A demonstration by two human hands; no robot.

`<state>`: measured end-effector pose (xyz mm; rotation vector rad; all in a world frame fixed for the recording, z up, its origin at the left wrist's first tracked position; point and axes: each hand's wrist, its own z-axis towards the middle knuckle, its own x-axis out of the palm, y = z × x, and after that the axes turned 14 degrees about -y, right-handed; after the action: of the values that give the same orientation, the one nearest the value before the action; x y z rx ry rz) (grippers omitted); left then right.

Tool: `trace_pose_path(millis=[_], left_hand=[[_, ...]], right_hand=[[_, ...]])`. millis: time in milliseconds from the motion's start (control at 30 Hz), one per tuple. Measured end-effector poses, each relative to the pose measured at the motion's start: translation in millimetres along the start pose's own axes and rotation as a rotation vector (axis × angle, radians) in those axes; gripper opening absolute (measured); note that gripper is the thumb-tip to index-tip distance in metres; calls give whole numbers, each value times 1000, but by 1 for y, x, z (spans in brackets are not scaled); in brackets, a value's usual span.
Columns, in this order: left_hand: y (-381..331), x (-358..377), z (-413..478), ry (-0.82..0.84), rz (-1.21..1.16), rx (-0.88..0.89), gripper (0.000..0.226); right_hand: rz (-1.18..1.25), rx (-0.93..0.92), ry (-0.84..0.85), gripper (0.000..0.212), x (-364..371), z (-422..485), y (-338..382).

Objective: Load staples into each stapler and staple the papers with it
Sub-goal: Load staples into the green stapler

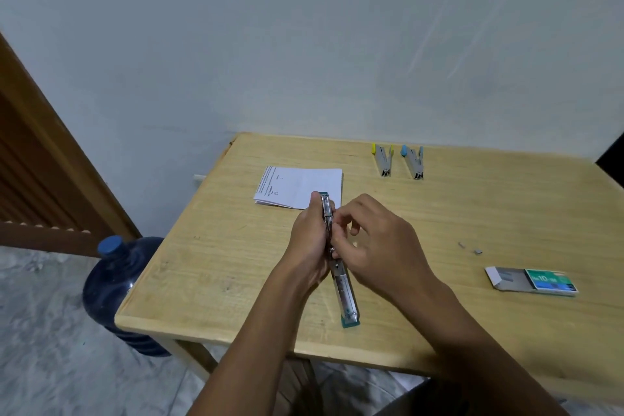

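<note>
A green stapler [344, 287] is swung wide open above the middle of the wooden table [236, 263]. My left hand [309, 240] grips its upper metal arm. My right hand [374, 243] pinches at the staple channel beside it; whether it holds staples is hidden by the fingers. A small stack of white papers [297, 187] lies just behind my hands. Two more staplers lie open near the far edge, one yellow [383, 160] and one blue [412, 162]. An open green staple box [533, 280] rests at the right, with loose staple pieces [471, 247] nearby.
A blue water jug [114, 290] stands on the tiled floor by the table's left corner. A wooden door [40, 162] is at the left. The table's back edge meets a pale wall [304, 44].
</note>
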<state>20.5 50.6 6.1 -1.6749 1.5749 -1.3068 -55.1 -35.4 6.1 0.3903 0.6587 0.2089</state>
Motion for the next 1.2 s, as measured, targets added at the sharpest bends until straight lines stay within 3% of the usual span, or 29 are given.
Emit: trace_pose_path(millis=[233,333,400,533,700,767,933,1000,1200], left_hand=[[-2,1,5,-42,-124,-71,42],[-1,1,5,-15,-108,-33,43],[-1,1,3,-15,-100,-25,46],[-2,0,0,-6,-1,-5,51],[-2,0,-4,-74,88,47,45],[-2,0,-6,-67,72,40,45],[0,-3,-8,65,74,91,59],[-2,0,-11,88,143,164,57],[-17,21,-29,129,323,337,45]], right_hand=[[136,-170,2,1,-10,-13,-3],[188,-160,24,2,-13,-18,-5],[232,-51,44,7,-15,-19,-2],[376,354,98,17,-11,-14,2],[193,171,133,23,-13,-13,8],[240,226,125,20,-15,-14,10],[648,876,-54,13,-11,-9,13],[788,1046,-86,15,-12,-6,16],[822,909,-219,14,-15,-1,24]])
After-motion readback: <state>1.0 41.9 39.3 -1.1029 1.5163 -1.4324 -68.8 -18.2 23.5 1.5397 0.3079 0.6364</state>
